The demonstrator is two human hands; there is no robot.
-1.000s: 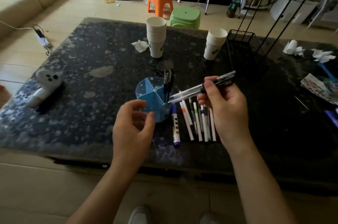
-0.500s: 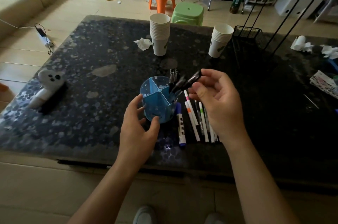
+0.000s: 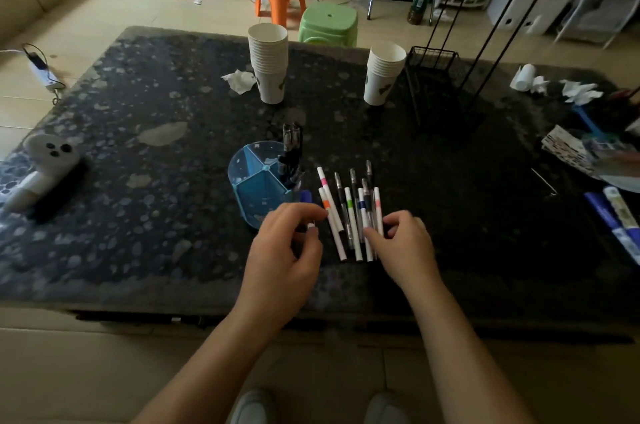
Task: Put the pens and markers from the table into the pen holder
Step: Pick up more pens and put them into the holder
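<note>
The right hand's fingers [image 3: 375, 236] are curling loosely, empty, touching the near ends of the pens [image 3: 353, 215], whose long axes are running straight away from them. The left hand [image 3: 287, 250] is pinching a blue-capped marker [image 3: 306, 197] beside the pen holder [image 3: 259, 188].

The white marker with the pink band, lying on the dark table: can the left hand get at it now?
Probably yes. The white marker with the pink band lies uncovered just beyond the left hand; only the blue plastic pen holder stands nearby, off to the side.
</note>
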